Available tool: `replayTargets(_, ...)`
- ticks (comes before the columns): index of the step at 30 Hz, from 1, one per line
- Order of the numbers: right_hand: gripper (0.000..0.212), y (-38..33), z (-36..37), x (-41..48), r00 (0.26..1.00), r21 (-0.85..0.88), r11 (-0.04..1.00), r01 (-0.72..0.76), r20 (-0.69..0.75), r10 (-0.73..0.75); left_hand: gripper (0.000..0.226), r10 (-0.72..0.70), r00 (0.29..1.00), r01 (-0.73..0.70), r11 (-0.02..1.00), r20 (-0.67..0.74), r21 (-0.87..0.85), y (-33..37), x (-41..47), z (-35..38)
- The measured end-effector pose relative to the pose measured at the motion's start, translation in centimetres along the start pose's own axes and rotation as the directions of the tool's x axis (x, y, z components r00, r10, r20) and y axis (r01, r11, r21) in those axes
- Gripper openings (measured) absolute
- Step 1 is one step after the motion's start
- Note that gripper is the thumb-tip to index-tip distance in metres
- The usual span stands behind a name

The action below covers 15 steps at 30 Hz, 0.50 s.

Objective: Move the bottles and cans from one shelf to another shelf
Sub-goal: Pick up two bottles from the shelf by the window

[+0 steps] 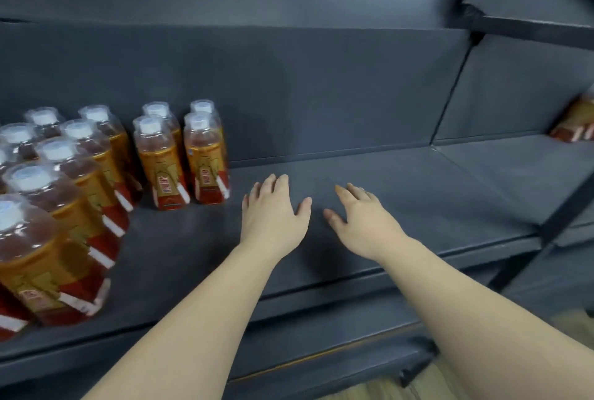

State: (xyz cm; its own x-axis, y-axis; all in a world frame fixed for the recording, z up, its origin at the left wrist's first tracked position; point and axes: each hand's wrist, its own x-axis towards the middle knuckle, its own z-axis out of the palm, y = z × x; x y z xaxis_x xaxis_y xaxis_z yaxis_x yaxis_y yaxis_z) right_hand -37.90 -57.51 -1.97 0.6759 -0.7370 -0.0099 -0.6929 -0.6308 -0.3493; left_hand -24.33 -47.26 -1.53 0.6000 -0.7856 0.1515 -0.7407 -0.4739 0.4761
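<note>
Several amber tea bottles (pixel 80 187) with white caps and red-and-gold labels stand in rows on the left part of a dark grey shelf (pixel 401 194). The nearest pair of bottles (pixel 205 161) stands just left of my hands. My left hand (pixel 273 210) hovers palm down over the shelf, fingers spread, holding nothing. My right hand (pixel 360 216) is beside it, also palm down and open, with nothing in it. Neither hand touches a bottle.
Another bottle (pixel 575 120) of the same kind lies at the far right edge, on the adjoining shelf section. A dark metal frame (pixel 527 30) crosses the upper right. A lower shelf edge (pixel 321 358) and wooden floor show below.
</note>
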Motion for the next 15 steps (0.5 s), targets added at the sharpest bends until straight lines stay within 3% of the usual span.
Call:
replayTargets(8,0.064,11.1,-4.6,-8.4,0.987,-0.015,0.990,-0.138,-0.080,0.137,0.068,0.190,0.977,-0.191,0.982,0.101,0.001,12.2,-3.4,6.4)
replayTargets(15,0.062,20.2,-8.5,-16.7,0.939,0.040,0.953,-0.301,-0.160,0.304,0.065,0.410,0.896,-0.415,0.910,0.171,-0.006,23.6,-7.7,12.0)
